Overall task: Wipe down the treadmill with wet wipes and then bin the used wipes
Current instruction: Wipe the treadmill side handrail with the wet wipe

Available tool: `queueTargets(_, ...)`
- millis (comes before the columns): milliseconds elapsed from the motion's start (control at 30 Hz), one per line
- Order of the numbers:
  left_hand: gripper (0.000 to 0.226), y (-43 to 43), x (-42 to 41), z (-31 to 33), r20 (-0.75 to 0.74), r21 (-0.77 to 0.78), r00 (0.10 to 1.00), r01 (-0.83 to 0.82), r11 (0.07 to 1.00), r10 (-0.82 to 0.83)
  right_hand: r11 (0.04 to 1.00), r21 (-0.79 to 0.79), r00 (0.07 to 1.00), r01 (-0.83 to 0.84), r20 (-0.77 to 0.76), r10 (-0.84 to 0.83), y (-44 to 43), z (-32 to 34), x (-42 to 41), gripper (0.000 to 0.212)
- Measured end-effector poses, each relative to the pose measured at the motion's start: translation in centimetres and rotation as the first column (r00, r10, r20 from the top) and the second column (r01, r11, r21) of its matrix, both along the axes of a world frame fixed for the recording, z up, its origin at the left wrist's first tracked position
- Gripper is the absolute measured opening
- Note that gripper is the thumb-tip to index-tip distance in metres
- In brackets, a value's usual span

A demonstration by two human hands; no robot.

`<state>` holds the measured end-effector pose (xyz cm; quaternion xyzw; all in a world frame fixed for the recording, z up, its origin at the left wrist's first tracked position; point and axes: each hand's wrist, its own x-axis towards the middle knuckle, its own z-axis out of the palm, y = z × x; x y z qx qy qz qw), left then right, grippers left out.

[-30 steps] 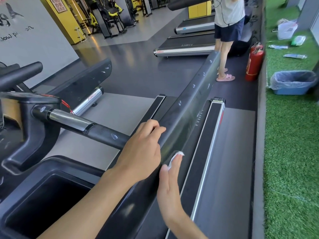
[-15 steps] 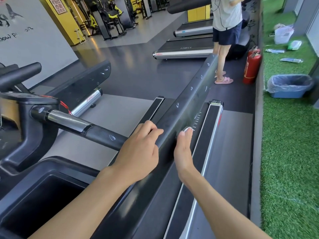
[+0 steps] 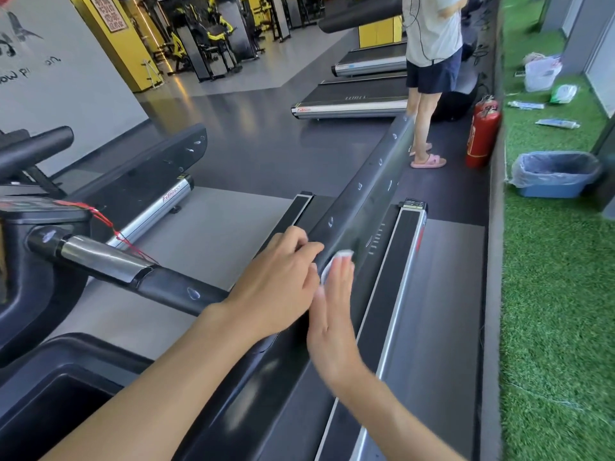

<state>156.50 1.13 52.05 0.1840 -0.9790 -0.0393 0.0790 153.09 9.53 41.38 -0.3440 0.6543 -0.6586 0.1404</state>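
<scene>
The treadmill's long black side handrail (image 3: 372, 181) runs from near me toward the far right. My left hand (image 3: 276, 287) rests on top of the rail, fingers curved over its edge. My right hand (image 3: 332, 314) lies flat against the rail's outer face, fingers straight, pressing a white wet wipe (image 3: 336, 261) onto it; only the wipe's top edge shows past my fingertips. A blue bin with a clear liner (image 3: 552, 176) stands on the green turf at the right.
A person in pink slippers (image 3: 429, 88) stands near the rail's far end, beside a red fire extinguisher (image 3: 481, 134). The treadmill's side strip (image 3: 392, 294) lies below my right hand. Another treadmill handle (image 3: 109, 261) crosses at left. Wipe packs and a bag lie on the turf.
My right hand slid forward along the rail with the wipe, then came partway back toward me. The left hand has stayed on the rail's top.
</scene>
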Motion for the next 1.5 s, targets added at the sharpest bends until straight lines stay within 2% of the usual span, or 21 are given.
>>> queueTargets(100, 0.035, 0.2, -1.6, -0.5, 0.005, -0.049, 1.0, 0.005, 0.999, -0.004, 0.996, -0.09, 0.999, -0.002, 0.039, 0.006, -0.1, -0.8, -0.7, 0.05)
queueTargets(167, 0.029, 0.1, -2.1, -0.7, -0.031, -0.073, 0.999, -0.012, 0.997, 0.01, 0.99, -0.101, 0.969, 0.101, 0.234, -0.075, -1.3, 0.2, -4.1, 0.01)
queueTargets(200, 0.027, 0.0, -2.2, -0.9, -0.046, -0.098, 0.999, -0.005, 0.995, 0.0, 0.986, -0.084, 0.942, 0.142, 0.316, -0.109, -1.6, 0.7, -5.2, 0.005)
queueTargets(300, 0.018, -0.2, -2.3, -1.3, -0.075, -0.152, 0.997, 0.005, 0.988, -0.016, 0.991, -0.116, 0.932, 0.069, 0.361, -0.023, -1.0, 0.0, -4.0, 0.006)
queueTargets(367, 0.017, -0.4, -2.5, -1.6, -0.082, -0.171, 0.997, -0.003, 0.985, -0.011, 0.986, -0.166, 0.938, -0.029, 0.336, 0.084, -0.1, -0.5, -2.0, 0.019)
queueTargets(467, 0.027, -0.3, -2.7, -1.7, -0.065, -0.217, 0.998, -0.014, 0.976, 0.0, 0.997, -0.067, 0.932, 0.021, 0.361, 0.004, -0.9, -1.5, -3.6, 0.02)
queueTargets(533, 0.032, -0.1, -2.6, -1.7, -0.058, -0.24, 0.998, -0.025, 0.97, 0.011, 0.997, 0.082, 0.912, 0.01, 0.408, -0.043, -1.2, -2.3, -6.0, 0.046)
queueTargets(567, 0.032, 0.0, -2.7, -1.7, -0.058, -0.251, 0.998, -0.03, 0.967, 0.015, 0.997, 0.071, 0.868, -0.033, 0.497, -0.007, -1.2, -2.7, -6.5, 0.058)
queueTargets(600, 0.032, 0.1, -2.7, -1.7, -0.057, -0.259, 0.998, -0.034, 0.965, 0.02, 0.997, 0.047, 0.818, -0.067, 0.574, 0.027, -0.8, -2.3, -6.4, 0.061)
queueTargets(667, 0.031, 0.1, -2.8, -1.7, -0.064, -0.263, 0.998, -0.038, 0.964, 0.022, 0.997, 0.007, 0.774, -0.077, 0.631, 0.055, -0.3, -1.1, -5.0, 0.045)
queueTargets(733, 0.031, 0.0, -2.8, -1.8, -0.074, -0.25, 0.997, -0.038, 0.968, 0.02, 0.997, -0.049, 0.839, -0.06, 0.539, 0.077, 0.5, -0.3, -3.9, 0.032)
queueTargets(767, 0.028, -0.1, -2.8, -1.8, -0.077, -0.247, 0.997, -0.032, 0.969, 0.013, 0.997, -0.068, 0.89, -0.025, 0.454, 0.053, 0.3, -0.4, -4.3, 0.037)
queueTargets(800, 0.024, -0.1, -2.8, -1.9, -0.078, -0.246, 0.997, -0.028, 0.969, 0.009, 0.999, -0.048, 0.912, -0.012, 0.409, 0.03, -0.2, 0.1, -5.4, 0.02)
queueTargets(900, 0.012, -0.1, -2.9, -2.0, -0.077, -0.244, 0.997, -0.016, 0.97, -0.003, 0.994, -0.002, 0.898, 0.108, 0.43, -0.096, -2.1, 0.8, -7.8, 0.009)
queueTargets(967, 0.019, 0.0, -2.9, -1.9, -0.079, -0.237, 0.997, -0.024, 0.971, 0.006, 0.996, -0.042, 0.927, 0.073, 0.371, -0.052, -1.6, 0.7, -6.4, 0.01)
queueTargets(1033, 0.023, 0.0, -2.9, -1.7, -0.094, -0.222, 0.996, -0.027, 0.975, 0.006, 0.999, -0.046, 0.977, -0.008, 0.214, 0.018, -0.5, 0.5, -3.4, 0.053)
queueTargets(1067, 0.017, 0.0, -2.9, -1.7, -0.105, -0.218, 0.995, -0.02, 0.976, -0.003, 0.999, -0.035, 0.987, -0.03, 0.157, 0.035, -0.2, 0.1, -2.8, 0.058)
queueTargets(1100, 0.006, -0.1, -2.8, -1.7, -0.112, -0.221, 0.994, -0.009, 0.975, -0.016, 0.999, -0.013, 0.993, -0.033, 0.114, 0.035, -0.3, -0.4, -3.2, 0.057)
queueTargets(1233, 0.022, -0.1, -2.8, -1.8, -0.109, -0.211, 0.994, -0.005, 0.977, -0.018, 0.991, 0.085, 0.988, 0.103, 0.108, -0.112, -2.3, 0.6, -7.2, 0.059)
queueTargets(1400, 0.027, -0.1, -2.4, -1.7, -0.104, -0.202, 0.994, -0.007, 0.979, -0.014, 0.995, 0.096, 0.997, -0.016, -0.076, 0.023, -0.8, -0.1, -4.7, 0.058)
queueTargets(1500, 0.023, -0.8, -2.8, -1.4, -0.098, -0.155, 0.995, -0.006, 0.988, -0.009, 0.992, 0.124, 0.996, 0.034, -0.091, -0.023, -2.1, -0.6, -8.0, 0.06)
